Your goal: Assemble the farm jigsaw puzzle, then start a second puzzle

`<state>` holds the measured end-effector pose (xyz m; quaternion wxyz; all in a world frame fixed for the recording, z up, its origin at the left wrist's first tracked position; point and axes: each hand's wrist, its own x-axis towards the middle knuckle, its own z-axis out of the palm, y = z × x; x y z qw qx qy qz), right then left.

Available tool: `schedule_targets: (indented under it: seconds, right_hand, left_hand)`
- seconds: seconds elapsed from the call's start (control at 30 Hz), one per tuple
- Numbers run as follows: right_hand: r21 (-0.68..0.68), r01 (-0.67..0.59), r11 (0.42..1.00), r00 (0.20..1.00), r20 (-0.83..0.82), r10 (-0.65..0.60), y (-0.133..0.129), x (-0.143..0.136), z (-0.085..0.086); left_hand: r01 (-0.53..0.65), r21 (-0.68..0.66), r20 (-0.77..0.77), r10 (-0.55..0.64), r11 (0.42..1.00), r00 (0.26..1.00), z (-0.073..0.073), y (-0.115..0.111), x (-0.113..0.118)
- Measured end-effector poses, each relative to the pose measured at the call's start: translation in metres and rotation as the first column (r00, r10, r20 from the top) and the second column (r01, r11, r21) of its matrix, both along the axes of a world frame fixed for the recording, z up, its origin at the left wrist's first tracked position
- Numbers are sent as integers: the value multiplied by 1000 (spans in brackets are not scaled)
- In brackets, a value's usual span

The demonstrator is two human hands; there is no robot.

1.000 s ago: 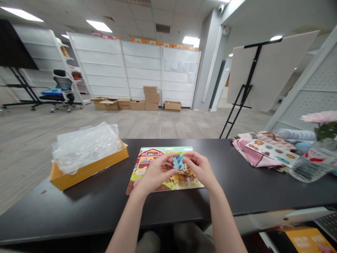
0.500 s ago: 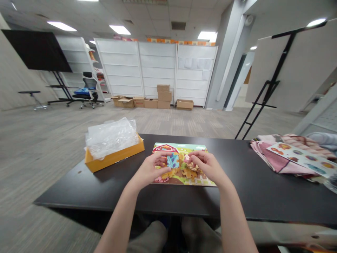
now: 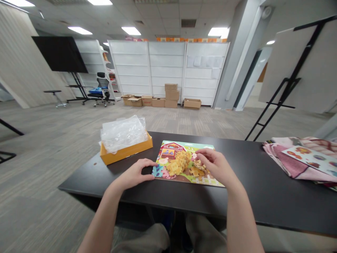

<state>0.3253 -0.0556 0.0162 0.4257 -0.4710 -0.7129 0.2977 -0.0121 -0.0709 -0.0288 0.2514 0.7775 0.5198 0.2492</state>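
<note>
Since the earlier frame, my left hand (image 3: 133, 173) has brought the blue piece (image 3: 157, 171) to the near left corner of the farm board (image 3: 195, 145). The counter (image 3: 276, 196) carries this board; the yellow box (image 3: 129, 151) stands to the board's left. My right hand (image 3: 215, 166), fingers curled, is above the board's loose pieces (image 3: 179, 163). My left hand's fingers are spread at the blue piece; whether either hand pinches something, I cannot tell.

patterned blue puzzle piece (image 3: 157, 171), yellow piece pile (image 3: 180, 164), black table (image 3: 255, 172), orange-yellow box (image 3: 129, 151).
</note>
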Motion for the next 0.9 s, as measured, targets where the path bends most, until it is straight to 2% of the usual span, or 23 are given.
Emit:
schedule_targets:
  seconds: [0.17,0.3,0.4,0.53,0.63,0.73,0.83,0.9]
  right_hand:
    - [21,36,999,998,42,-37,-1,-4,9]
    - [59,68,996,994,86,-73,6,-6,13]
    - [75,117,990,981,149,-128,14,-11,8]
    - [111,161,981,895,403,-193,25,-27,-1]
    - [114,117,987,812,561,-161,31,-42,-4]
    - [89,85,992,749,651,-122,37,-51,-3]
    - [-3,33,999,713,701,-21,41,-55,-4]
    - [-77,-13,997,712,699,63,43,-56,-6]
  left_hand:
    - [35,9,-17,-35,999,999,-5,0,-1]
    - [15,50,18,-16,999,1000,0,-4,2]
    - [-26,114,83,17,993,996,11,-5,16]
    - [-9,204,84,-9,979,996,21,-2,47]
    - [-3,204,-3,4,979,1000,20,3,69]
    - [-32,179,-112,53,983,992,15,7,82]
    - [-67,156,-178,94,985,979,12,9,86]
    - [-81,126,-170,102,989,980,12,10,87]
